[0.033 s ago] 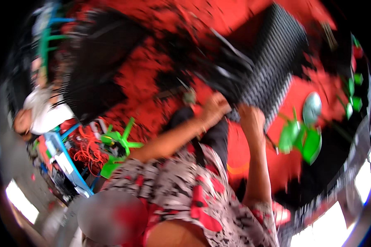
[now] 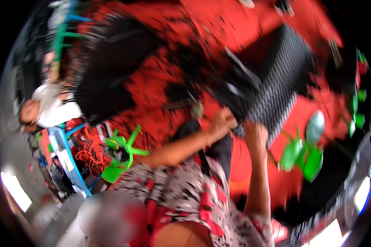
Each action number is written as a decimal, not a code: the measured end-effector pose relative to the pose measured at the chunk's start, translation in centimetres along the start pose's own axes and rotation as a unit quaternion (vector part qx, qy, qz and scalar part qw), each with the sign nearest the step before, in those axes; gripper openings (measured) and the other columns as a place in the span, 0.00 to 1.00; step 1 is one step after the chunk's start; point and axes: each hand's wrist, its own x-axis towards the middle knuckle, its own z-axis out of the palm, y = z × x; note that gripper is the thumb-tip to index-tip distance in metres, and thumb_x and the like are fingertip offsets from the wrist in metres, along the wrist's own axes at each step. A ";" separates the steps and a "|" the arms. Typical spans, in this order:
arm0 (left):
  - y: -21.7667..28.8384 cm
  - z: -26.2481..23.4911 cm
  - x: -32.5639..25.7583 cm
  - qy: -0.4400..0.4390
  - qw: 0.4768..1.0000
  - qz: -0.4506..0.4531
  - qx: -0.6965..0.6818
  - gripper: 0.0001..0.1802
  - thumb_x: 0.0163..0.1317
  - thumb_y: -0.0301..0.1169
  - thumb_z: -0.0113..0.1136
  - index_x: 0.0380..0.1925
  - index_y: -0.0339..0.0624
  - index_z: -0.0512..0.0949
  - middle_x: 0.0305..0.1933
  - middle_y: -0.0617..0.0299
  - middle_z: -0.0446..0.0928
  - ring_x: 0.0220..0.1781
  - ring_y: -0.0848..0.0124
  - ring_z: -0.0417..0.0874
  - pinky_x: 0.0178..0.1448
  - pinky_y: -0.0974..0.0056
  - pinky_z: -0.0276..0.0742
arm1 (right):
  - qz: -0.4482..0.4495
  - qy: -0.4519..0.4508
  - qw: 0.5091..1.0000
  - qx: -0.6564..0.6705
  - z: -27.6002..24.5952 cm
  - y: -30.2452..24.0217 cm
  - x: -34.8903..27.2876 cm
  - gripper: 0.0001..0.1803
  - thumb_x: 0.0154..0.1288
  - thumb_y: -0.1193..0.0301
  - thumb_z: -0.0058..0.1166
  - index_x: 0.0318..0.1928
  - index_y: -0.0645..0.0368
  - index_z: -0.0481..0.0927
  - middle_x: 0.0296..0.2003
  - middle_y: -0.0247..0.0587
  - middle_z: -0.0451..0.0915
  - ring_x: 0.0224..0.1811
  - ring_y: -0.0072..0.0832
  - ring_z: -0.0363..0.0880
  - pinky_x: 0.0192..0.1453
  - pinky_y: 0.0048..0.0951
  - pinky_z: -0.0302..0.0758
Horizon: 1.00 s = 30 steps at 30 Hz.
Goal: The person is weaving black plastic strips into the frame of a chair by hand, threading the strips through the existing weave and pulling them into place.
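A large black ribbed sheet [image 2: 281, 76], with a woven-looking surface, stretches away from me over the red floor. My right hand [image 2: 256, 132] is closed on its near edge. Just to the left, my left hand [image 2: 224, 122] is closed at the near-left corner of the same sheet. Motion blur hides the fingertips of both hands. Beyond my left hand, dark material with pale streaks [image 2: 235, 84] adjoins the sheet; its kind is unclear.
Black sheets [image 2: 115, 61] lie at the far left, and black scraps [image 2: 185, 53] litter the red floor [image 2: 152, 82]. A green stool [image 2: 125, 154] stands left of me, beside orange cord [image 2: 88, 152]. Green chairs [image 2: 303, 158] are at right. A person in white [image 2: 55, 107] is at left.
The whole view has shifted, so the scene sits slightly lower and farther right in the picture. Both hands stay at the sheet's near edge.
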 end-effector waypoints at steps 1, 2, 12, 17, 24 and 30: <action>-2.5 0.1 0.7 -0.003 0.999 -0.015 -0.051 0.06 0.55 0.27 0.60 0.32 0.43 0.74 0.26 0.73 0.70 0.29 0.82 0.70 0.34 0.73 0.70 | 0.027 -0.025 0.999 0.002 0.3 0.2 -0.5 0.09 0.59 0.70 0.44 0.23 0.56 0.73 0.21 0.49 0.75 0.23 0.45 0.76 0.25 0.44 0.69; -2.0 -0.4 2.2 0.002 1.000 -0.026 -0.005 0.05 0.56 0.27 0.60 0.28 0.44 0.73 0.25 0.73 0.68 0.28 0.82 0.69 0.32 0.74 0.67 | 0.028 -0.004 1.000 0.015 0.7 0.5 0.5 0.09 0.59 0.69 0.45 0.24 0.57 0.73 0.20 0.49 0.75 0.24 0.45 0.76 0.26 0.43 0.69; 1.7 -7.1 2.2 0.171 0.975 0.034 -0.135 0.05 0.60 0.26 0.55 0.30 0.38 0.69 0.28 0.58 0.73 0.27 0.68 0.80 0.32 0.61 0.83 | -0.038 0.114 0.992 -0.027 3.1 1.3 -1.3 0.43 0.51 0.57 0.60 0.65 0.58 0.58 0.68 0.52 0.52 0.68 0.48 0.51 0.65 0.51 0.52; 1.9 -5.2 3.1 0.116 0.958 0.022 -0.261 0.08 0.61 0.32 0.58 0.33 0.42 0.71 0.30 0.58 0.77 0.32 0.65 0.81 0.40 0.58 0.80 | -0.047 0.112 0.992 -0.032 3.7 1.5 -1.2 0.41 0.58 0.55 0.52 0.67 0.59 0.54 0.69 0.53 0.49 0.69 0.48 0.48 0.65 0.52 0.49; -1.9 -2.9 2.2 0.003 0.923 0.021 -0.385 0.11 0.65 0.35 0.53 0.42 0.40 0.73 0.47 0.54 0.78 0.50 0.61 0.79 0.54 0.56 0.75 | -0.015 0.151 0.988 -0.025 4.7 3.1 -1.7 0.41 0.56 0.52 0.54 0.65 0.59 0.59 0.67 0.52 0.53 0.70 0.48 0.49 0.66 0.52 0.50; 0.0 -2.2 2.0 0.063 0.947 -0.017 -0.314 0.16 0.67 0.40 0.49 0.43 0.37 0.72 0.42 0.54 0.79 0.46 0.61 0.81 0.53 0.56 0.76 | 0.227 0.147 0.959 -0.085 6.1 5.2 -2.9 0.37 0.68 0.45 0.33 0.69 0.53 0.50 0.70 0.49 0.44 0.72 0.49 0.43 0.66 0.60 0.48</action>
